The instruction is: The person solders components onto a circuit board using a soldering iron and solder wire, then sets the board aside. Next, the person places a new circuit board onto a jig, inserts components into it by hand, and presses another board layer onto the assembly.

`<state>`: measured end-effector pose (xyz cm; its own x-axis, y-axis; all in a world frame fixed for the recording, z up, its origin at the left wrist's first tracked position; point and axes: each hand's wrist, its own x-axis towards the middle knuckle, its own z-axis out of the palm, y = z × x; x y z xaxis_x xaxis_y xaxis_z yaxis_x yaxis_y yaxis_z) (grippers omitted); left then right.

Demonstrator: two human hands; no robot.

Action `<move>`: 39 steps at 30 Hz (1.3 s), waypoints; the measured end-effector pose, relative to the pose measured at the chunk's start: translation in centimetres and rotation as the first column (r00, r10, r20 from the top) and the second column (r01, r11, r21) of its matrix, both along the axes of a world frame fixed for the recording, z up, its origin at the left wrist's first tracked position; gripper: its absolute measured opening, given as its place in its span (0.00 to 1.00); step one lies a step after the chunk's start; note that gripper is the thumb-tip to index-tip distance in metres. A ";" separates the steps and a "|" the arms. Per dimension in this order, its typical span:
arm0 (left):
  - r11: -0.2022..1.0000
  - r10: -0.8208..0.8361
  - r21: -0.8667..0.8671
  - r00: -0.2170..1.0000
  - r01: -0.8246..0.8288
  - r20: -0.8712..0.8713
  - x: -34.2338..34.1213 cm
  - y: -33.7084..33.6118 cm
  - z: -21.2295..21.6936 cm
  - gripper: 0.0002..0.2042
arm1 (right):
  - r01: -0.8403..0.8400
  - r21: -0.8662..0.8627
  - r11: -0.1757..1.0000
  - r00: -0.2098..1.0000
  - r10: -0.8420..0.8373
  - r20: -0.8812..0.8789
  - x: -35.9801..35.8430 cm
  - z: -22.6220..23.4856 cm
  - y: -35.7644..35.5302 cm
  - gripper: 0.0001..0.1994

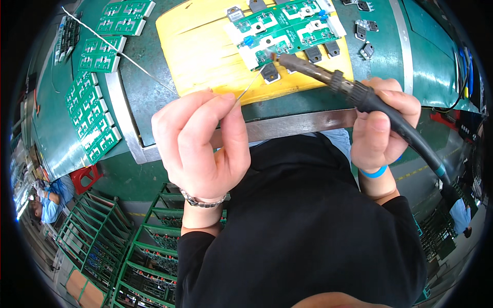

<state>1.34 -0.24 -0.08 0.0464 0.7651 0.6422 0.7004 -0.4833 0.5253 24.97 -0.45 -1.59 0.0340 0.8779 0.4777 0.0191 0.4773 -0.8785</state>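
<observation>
Solder wire [250, 84] ran thin from the left hand [203, 146], pinched between thumb and fingers, up to the green circuit board [282, 28] lying on the yellow pad [205, 49]. The right hand [382, 123] was closed around the dark handle of a soldering iron [328, 77], its tip meeting the wire at the board's near edge. Black components [322, 51] lay just beside the board. More green boards [95, 110] sat well apart at the left of the table [144, 92].

Soldering iron [328, 77], solder wire [250, 84] at green board [282, 25]
</observation>
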 end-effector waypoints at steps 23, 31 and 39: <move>0.998 0.031 -0.048 0.986 -0.039 -0.161 1.2 -0.1 0.4 0.16 | -0.080 -0.029 0.996 0.993 0.083 0.088 -0.2 0.3 0.3 0.18; 0.999 0.000 0.034 0.966 0.009 -0.259 1.6 1.0 0.9 0.15 | -0.091 -0.022 0.996 0.993 0.093 0.076 -0.3 0.3 0.4 0.17; 0.999 -0.008 0.031 0.970 0.016 -0.244 1.8 1.0 1.5 0.13 | -0.113 -0.024 0.993 0.991 0.115 0.070 -0.1 0.3 0.2 0.18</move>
